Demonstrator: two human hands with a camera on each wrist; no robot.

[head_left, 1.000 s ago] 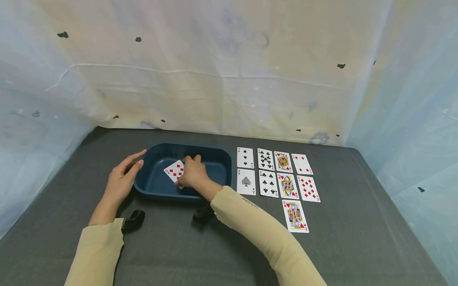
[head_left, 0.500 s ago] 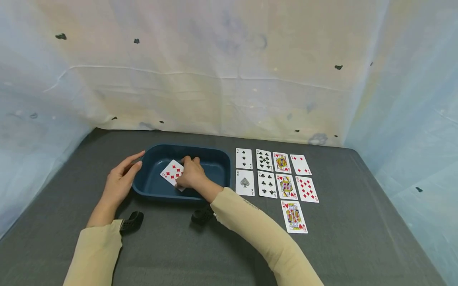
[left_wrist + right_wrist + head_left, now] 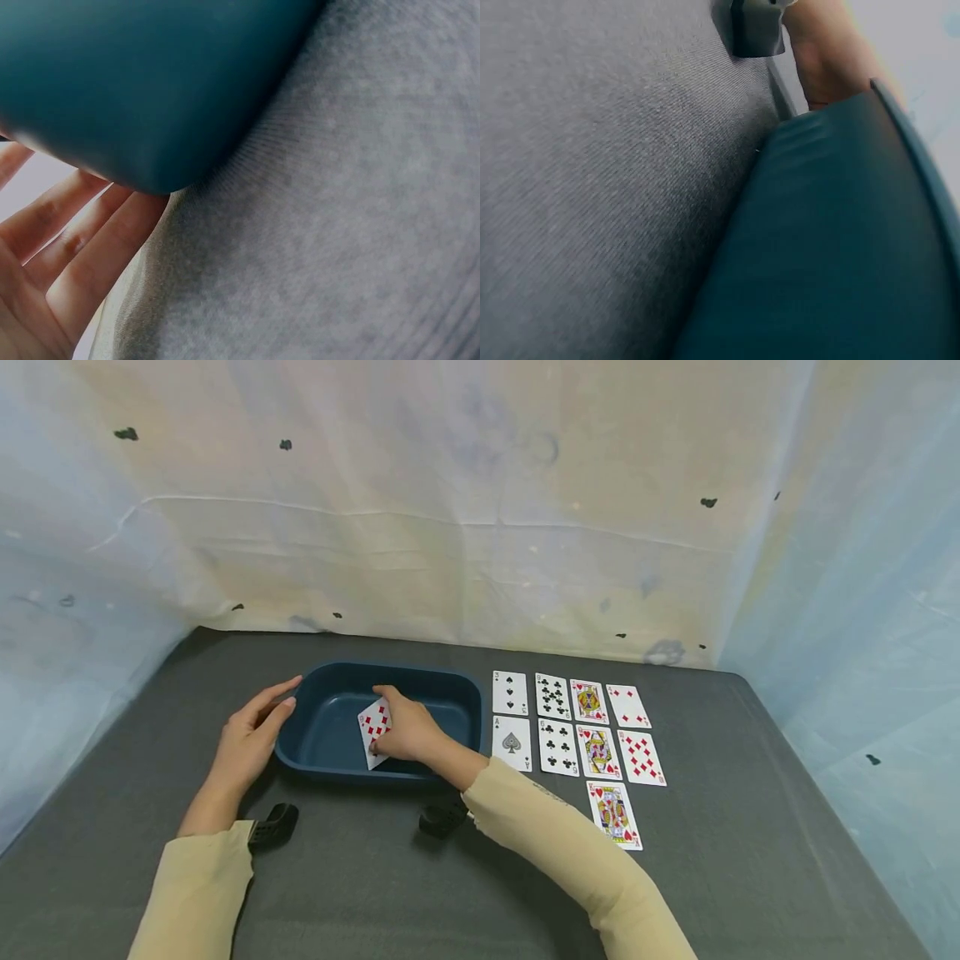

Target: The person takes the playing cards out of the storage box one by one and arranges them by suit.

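Note:
In the head view a playing card [image 3: 373, 732] with red diamonds stands slanted inside a dark blue tray [image 3: 315, 765]. My right hand [image 3: 408, 727] reaches over the tray's near side and pinches the card between thumb and fingers, covering its right part. Against the tray's left end rests my left hand [image 3: 247, 735], thumb near the rim. The left wrist view shows its extended fingers [image 3: 105, 247] along the outside of the tray wall [image 3: 150, 97]. Mostly the tray's outer side fills the right wrist view, where the right hand's fingers are hidden.
To the tray's right, face-up cards lie in columns on the dark grey cloth: spades such as the ace [image 3: 512, 743], clubs such as the six [image 3: 558, 747], hearts with the king [image 3: 614, 814] nearest, and diamonds [image 3: 641, 757]. A pale curtain [image 3: 450, 527] hangs behind.
The diamonds card has turned steeper and shifted a little right within the tray, and my right hand has drawn right with it. My left hand stays at the tray's end.

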